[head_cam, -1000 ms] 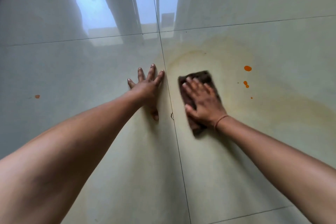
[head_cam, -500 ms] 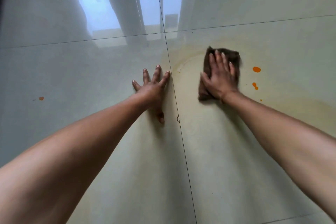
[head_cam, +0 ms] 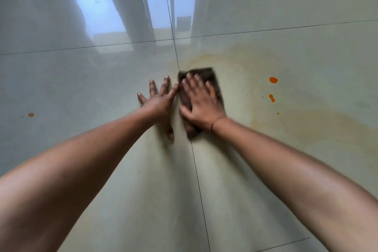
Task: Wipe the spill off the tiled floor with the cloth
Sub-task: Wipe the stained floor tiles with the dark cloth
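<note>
Head view looks down on a glossy tiled floor (head_cam: 81, 92) of large pale grey-green tiles, split by thin dark grout lines that cross just beyond the hands. The smooth glaze mirrors bright window shapes at the far left and centre.

Across the tile on the right spreads the spill (head_cam: 306, 120), a thin yellowish film with a darker curved rim arcing from the far side of the cloth toward the right edge. Its surface looks streaky and faint.

2 bare forearms reach in from the near corners. Left hand (head_cam: 158, 104) lies flat on the floor, palm down, fingers spread wide and straight, holding nothing; its thumb points back toward the near side, close to the grout line. Right hand (head_cam: 201, 106) is just beside it, almost touching the left index finger, and presses flat with fingers extended and slightly parted on the cloth (head_cam: 206, 75). It is blurred. A thin band circles the right wrist.

Dark brown and roughly rectangular, the cloth looks folded and soft; its far edge and a near corner stick out from under the hand. It sits on the left margin of the spill, right against the lengthwise grout line.

Further right lie small bright orange drops (head_cam: 273, 80), 1 round, 1 elongated, plus tiny specks. A lone dull orange spot (head_cam: 31, 114) sits far left.
</note>
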Demonstrator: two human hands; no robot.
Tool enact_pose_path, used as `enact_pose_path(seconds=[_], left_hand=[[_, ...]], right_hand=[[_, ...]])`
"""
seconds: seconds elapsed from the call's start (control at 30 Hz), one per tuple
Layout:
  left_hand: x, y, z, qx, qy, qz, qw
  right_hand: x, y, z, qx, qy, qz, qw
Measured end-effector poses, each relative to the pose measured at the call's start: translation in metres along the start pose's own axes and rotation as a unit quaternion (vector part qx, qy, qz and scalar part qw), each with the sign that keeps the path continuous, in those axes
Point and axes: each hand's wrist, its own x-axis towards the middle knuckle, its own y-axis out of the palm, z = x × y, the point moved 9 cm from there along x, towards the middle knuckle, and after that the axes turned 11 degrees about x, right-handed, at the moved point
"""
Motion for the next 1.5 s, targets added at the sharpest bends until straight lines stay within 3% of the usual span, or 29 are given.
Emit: enact_pose_path(seconds=[0.1,0.13,0.2,0.27,0.33,0.4,0.47,0.57,0.6,0.7,0.73,0.77,0.83,0.87,0.9,0.93,1.0,1.03,1.07,1.13,1.17,1.23,1.3,1.33,1.37,1.4,1.43,1.47,1.5], left_hand=[[-0.002,-0.001,-0.002,-0.006,0.005,-0.003,1.000],[-0.003,-0.002,-0.002,-0.007,0.003,-0.005,1.000],[-0.003,-0.002,-0.002,-0.010,-0.004,-0.010,1.000],[-0.002,-0.002,-0.004,-0.011,-0.004,-0.010,1.000],[-0.001,-0.001,-0.003,-0.008,-0.001,-0.008,1.000],[0.000,0.000,-0.002,-0.009,0.003,-0.008,1.000],[0.000,0.000,-0.002,-0.010,0.005,-0.011,1.000],[0.002,0.001,-0.002,-0.022,0.000,-0.007,1.000],[0.002,0.002,-0.001,-0.020,-0.001,-0.009,1.000],[0.003,0.002,0.000,-0.009,0.003,-0.009,1.000],[0.004,0.002,0.002,-0.013,0.001,-0.012,1.000],[0.003,0.002,0.002,-0.018,-0.003,-0.015,1.000],[0.004,0.001,0.003,-0.020,-0.011,-0.018,1.000],[0.005,0.000,0.003,-0.020,-0.011,-0.018,1.000],[0.004,0.001,0.003,-0.022,-0.011,-0.018,1.000],[0.004,0.001,0.003,-0.021,-0.009,-0.016,1.000],[0.004,0.001,0.003,-0.019,-0.005,-0.012,1.000],[0.004,0.002,0.003,-0.021,-0.005,-0.011,1.000],[0.004,0.002,0.003,-0.023,-0.007,-0.012,1.000],[0.004,0.001,0.002,-0.021,-0.008,-0.012,1.000],[0.004,0.001,0.001,-0.023,-0.007,-0.009,1.000],[0.004,0.000,0.001,-0.032,-0.009,-0.007,0.999],[0.004,-0.002,0.003,-0.033,-0.010,-0.008,0.999],[0.003,-0.001,0.001,-0.030,-0.010,-0.006,0.999],[0.003,-0.001,0.000,-0.026,-0.010,-0.004,1.000],[0.003,0.000,0.000,-0.022,-0.012,-0.005,1.000],[0.004,-0.001,0.000,-0.019,-0.014,-0.002,1.000],[0.003,0.000,0.000,-0.015,-0.016,0.003,1.000],[0.001,-0.001,-0.001,-0.010,-0.017,0.003,1.000]], right_hand=[[-0.066,0.006,-0.019,-0.023,-0.082,0.020,0.996],[-0.064,-0.005,-0.042,-0.024,-0.058,0.002,0.998],[-0.036,-0.034,-0.085,-0.009,0.070,-0.042,0.997],[-0.002,-0.044,-0.092,0.021,0.167,-0.072,0.983],[0.020,-0.030,-0.048,0.029,0.119,-0.053,0.991],[0.019,-0.010,-0.013,0.012,0.004,-0.006,1.000],[0.026,-0.019,-0.024,-0.009,-0.035,-0.012,0.999],[0.053,-0.047,-0.071,0.042,0.139,-0.082,0.986],[0.057,-0.047,-0.068,0.055,0.152,-0.088,0.983],[0.053,-0.024,-0.011,-0.008,-0.073,-0.007,0.997],[0.056,-0.027,-0.013,-0.021,-0.103,-0.001,0.994],[0.066,-0.039,-0.031,-0.018,-0.056,-0.027,0.998],[0.076,-0.062,-0.079,0.046,0.149,-0.110,0.982],[0.078,-0.061,-0.077,0.063,0.178,-0.114,0.975],[0.081,-0.051,-0.051,0.036,0.108,-0.084,0.990],[0.075,-0.031,-0.017,-0.002,-0.016,-0.031,0.999],[0.062,-0.015,0.002,-0.048,-0.164,0.026,0.985],[0.070,-0.029,-0.011,-0.041,-0.135,-0.003,0.990],[0.080,-0.047,-0.041,0.005,-0.022,-0.058,0.998],[0.078,-0.063,-0.085,0.057,0.174,-0.122,0.976],[0.073,-0.058,-0.075,0.047,0.160,-0.104,0.981],[0.048,-0.026,-0.024,-0.022,-0.043,-0.015,0.999],[0.025,-0.018,-0.021,-0.051,-0.141,0.019,0.989],[0.027,-0.028,-0.040,-0.035,-0.087,-0.008,0.996],[0.029,-0.042,-0.069,0.005,0.030,-0.060,0.998],[0.023,-0.051,-0.091,0.037,0.139,-0.100,0.985],[0.016,-0.050,-0.093,0.045,0.194,-0.111,0.974],[0.006,-0.041,-0.075,0.032,0.173,-0.103,0.979],[-0.010,-0.027,-0.048,0.016,0.098,-0.075,0.992]])
